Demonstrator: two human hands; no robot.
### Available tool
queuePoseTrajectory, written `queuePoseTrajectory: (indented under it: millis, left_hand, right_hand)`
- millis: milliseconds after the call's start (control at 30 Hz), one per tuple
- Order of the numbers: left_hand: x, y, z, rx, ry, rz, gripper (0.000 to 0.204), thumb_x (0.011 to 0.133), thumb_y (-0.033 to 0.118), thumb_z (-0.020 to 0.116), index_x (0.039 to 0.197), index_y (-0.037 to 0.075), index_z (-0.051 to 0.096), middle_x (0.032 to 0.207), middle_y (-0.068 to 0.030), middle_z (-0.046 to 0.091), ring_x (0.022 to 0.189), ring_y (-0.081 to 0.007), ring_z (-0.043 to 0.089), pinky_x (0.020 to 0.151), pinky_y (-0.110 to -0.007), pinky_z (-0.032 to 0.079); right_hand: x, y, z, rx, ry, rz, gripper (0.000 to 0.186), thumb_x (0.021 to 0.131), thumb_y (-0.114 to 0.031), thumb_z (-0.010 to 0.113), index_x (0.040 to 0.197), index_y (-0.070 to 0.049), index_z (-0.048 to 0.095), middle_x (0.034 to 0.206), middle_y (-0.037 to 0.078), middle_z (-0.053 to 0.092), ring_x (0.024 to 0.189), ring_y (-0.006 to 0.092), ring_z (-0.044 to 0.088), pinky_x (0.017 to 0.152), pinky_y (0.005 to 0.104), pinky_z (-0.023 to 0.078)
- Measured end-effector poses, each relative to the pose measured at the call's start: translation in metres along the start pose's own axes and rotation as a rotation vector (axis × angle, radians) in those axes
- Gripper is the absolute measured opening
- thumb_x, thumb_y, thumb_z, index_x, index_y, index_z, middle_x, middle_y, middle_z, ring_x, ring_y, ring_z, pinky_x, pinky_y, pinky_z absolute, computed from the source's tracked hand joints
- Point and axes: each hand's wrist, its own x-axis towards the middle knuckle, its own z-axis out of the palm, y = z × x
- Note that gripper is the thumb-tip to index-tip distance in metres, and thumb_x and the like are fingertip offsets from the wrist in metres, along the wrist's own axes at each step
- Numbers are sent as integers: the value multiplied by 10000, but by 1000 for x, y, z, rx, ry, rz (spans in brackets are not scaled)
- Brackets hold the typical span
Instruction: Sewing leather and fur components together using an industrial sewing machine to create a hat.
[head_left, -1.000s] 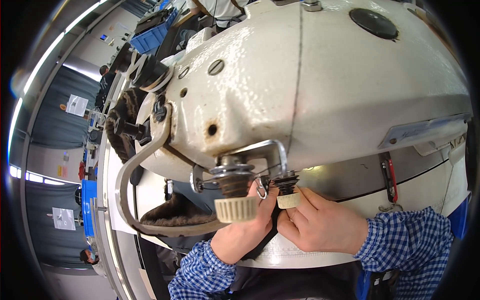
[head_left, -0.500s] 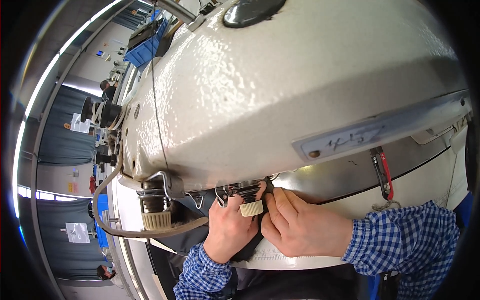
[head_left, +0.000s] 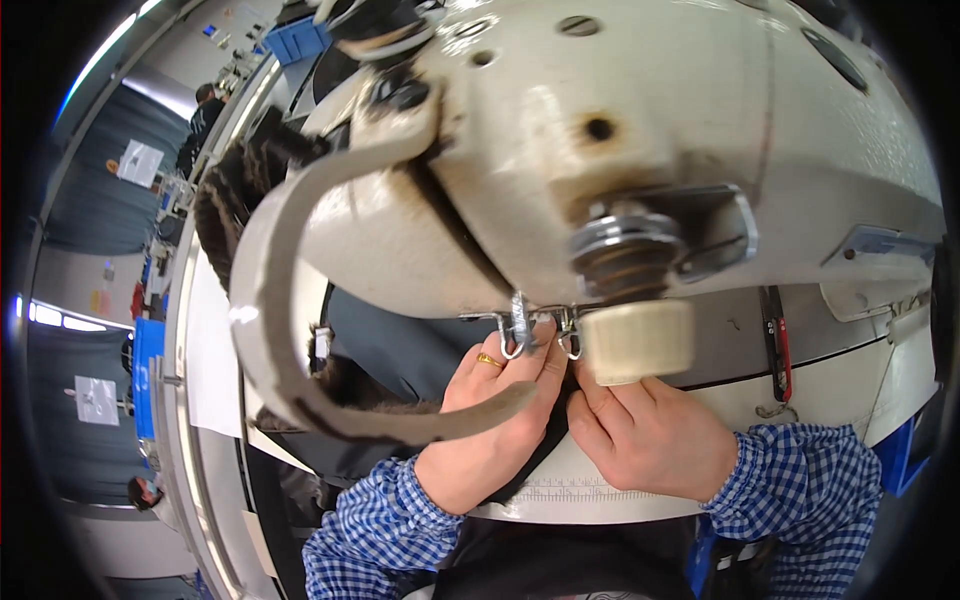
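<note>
A dark grey fabric piece (head_left: 390, 340), with brown fur along part of it, lies under the head of a white sewing machine (head_left: 520, 200). My left hand (head_left: 500, 420), a gold ring on one finger, is on the fabric with its fingers close together and pressed to it by the needle area. A curved lever (head_left: 270, 300) crosses in front of this hand. Close by on the right, my right hand (head_left: 650, 435) pinches the fabric's edge. The cream tension knob (head_left: 640, 340) hides some of its fingertips.
Red-and-black thread snips (head_left: 776, 350) lie on the machine bed to the right. A printed ruler scale (head_left: 580, 490) runs along the table's front edge. Blue bins (head_left: 298, 40) and other people (head_left: 205, 115) at workstations are at the far left.
My view has shifted toward the machine's needle end, so the lever and tension knob look larger. The left hand's fingers are now more stretched out; both hands stay by the needle area.
</note>
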Motion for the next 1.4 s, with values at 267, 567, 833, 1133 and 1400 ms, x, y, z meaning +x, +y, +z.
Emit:
queuePoseTrajectory:
  millis: [267,567,833,1133,1400]
  left_hand:
    - [2,4,2,26,-15,-43,443,709,3,684,1151,-28,695,1126,-113,654,927,-278,621,772,-392,536]
    - [7,-8,1,52,33,57,407,800,126,636,1150,-78,673,1194,-158,654,920,-218,575,788,-311,495]
    - [12,-12,2,86,58,112,386,806,126,638,1128,-79,686,1149,-147,649,940,-219,578,783,-306,496]
    - [13,-14,6,92,80,122,402,805,123,634,1145,-84,682,1179,-169,665,950,-219,588,787,-304,496]
    - [10,-13,1,134,6,123,411,772,121,634,1131,-72,684,1178,-178,671,933,-241,587,799,-316,504]
  right_hand:
    - [2,3,-4,-14,-38,31,292,822,-153,658,1036,46,648,1005,208,691,1030,339,674,968,401,584]
    - [5,4,6,-7,-15,30,319,819,-134,645,1076,55,652,1109,241,689,1034,311,656,903,360,572]
    - [5,7,3,23,-29,41,335,832,-141,633,1103,56,654,1167,258,679,1176,371,642,928,366,560]
    - [6,5,7,60,-1,94,314,826,-133,640,1081,49,656,1160,256,678,1164,357,644,900,367,567]
    - [6,1,4,68,-24,130,297,812,-150,661,1035,46,650,1099,238,686,1094,356,656,896,385,574]
